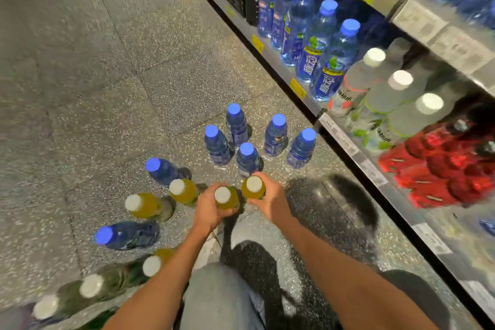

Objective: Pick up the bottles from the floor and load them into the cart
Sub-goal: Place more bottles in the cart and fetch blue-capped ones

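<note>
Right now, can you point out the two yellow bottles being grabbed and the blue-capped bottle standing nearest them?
Left-hand yellow bottle (222, 195), head view, on its white cap.
Right-hand yellow bottle (254, 184), head view, on its white cap.
Nearest blue-capped bottle (246, 149), head view, on its blue cap.

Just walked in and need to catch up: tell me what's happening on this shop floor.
A person is crouched in a shop aisle, gripping one yellow bottle in the left hand and another yellow bottle in the right hand. More yellow and blue-capped bottles stand on the floor around them, beside a stocked shelf. No cart is in view.
</note>
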{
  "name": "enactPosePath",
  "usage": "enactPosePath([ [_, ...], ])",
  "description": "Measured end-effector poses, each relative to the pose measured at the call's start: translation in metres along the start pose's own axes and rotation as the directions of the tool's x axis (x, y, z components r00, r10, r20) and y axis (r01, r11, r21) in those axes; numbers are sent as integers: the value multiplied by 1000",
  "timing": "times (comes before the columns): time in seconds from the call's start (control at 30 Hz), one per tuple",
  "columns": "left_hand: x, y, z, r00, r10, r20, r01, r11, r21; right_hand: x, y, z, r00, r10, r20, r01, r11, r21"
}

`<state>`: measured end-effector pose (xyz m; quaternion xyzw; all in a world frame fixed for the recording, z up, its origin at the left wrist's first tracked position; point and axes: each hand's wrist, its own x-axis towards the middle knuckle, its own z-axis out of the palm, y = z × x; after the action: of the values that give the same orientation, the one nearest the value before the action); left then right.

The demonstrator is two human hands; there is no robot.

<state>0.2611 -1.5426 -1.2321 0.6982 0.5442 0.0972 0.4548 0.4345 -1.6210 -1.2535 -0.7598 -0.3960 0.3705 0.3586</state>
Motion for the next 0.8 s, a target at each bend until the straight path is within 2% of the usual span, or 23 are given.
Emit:
enactPosePath([
  [0.17, -51, 67, -46, 1000, 22, 3, -22, 1000, -12, -63, -76, -58, 997, 62, -43, -64, 998, -31],
  [0.33, -137, 208, -126, 996, 52, 76, -52, 999, 2, -159, -203, -156, 973, 177, -148, -152, 975, 162],
  [0.43, -195, 300, -178, 989, 63, 130, -62, 998, -15, -232, -293, -218, 948, 221, -228, -176, 963, 202],
  [0.6, -275, 438, -245, 941, 202, 272, -205, 979, -16, -352, -412, -303, 844, 352, -404, -203, 908, 367],
  [0.73, -325, 518, -259, 880, 367, 300, -367, 928, -60, -436, -468, -348, 697, 435, -570, -157, 868, 471],
  [0.8, -351, 544, -259, 811, 457, 365, -455, 885, -98, -478, -487, -360, 596, 462, -657, -126, 862, 491],
])
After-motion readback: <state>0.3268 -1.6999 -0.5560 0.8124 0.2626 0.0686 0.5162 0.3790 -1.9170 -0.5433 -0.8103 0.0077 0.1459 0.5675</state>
